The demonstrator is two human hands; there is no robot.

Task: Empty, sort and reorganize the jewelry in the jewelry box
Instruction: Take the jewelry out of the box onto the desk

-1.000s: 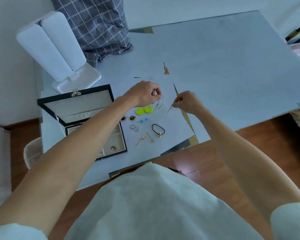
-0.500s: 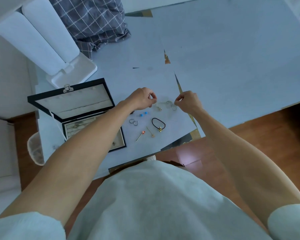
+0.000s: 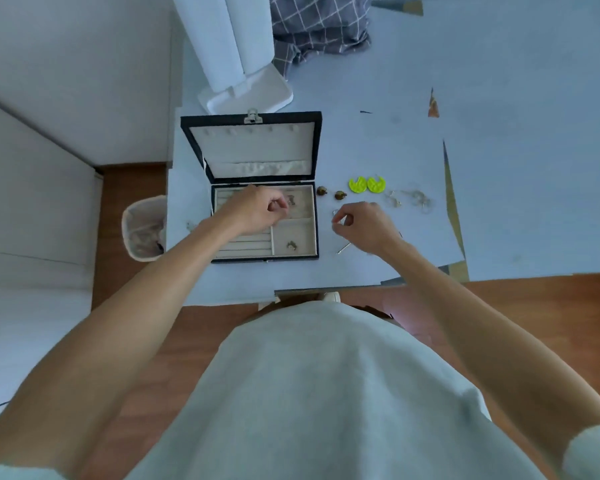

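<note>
Wastebasket (image 3: 142, 226) with a crinkled liner stands on the floor at far left, below the table's edge. Next comes the jewelry box (image 3: 250, 188), a dark-framed hinged case with a pale fabric lining, its lid propped upright and its tray cut into ribbed ring rolls and square compartments; a small metal piece (image 3: 291, 245) lies in the near right compartment. The left hand (image 3: 257, 211) hovers over the tray, fingers curled in toward the thumb near a dark trinket in the far right compartment; whether it grips anything I cannot tell. To lift such a small piece cleanly, fingertips should pinch it from above and clear the divider before moving sideways. On the pale blue table (image 3: 499, 133) beside the box sit two rounded brown earrings (image 3: 330, 192), then two flat, glossy neon-yellow earrings (image 3: 367, 185). The right hand (image 3: 362, 225) is mostly closed, thumb and forefinger pinched together, apparently on a small ring, though it is too tiny to confirm. A thin pin (image 3: 343, 248) lies just under it. Fine wire earrings (image 3: 413, 199) lie tangled farther right, likely prone to snagging.
</note>
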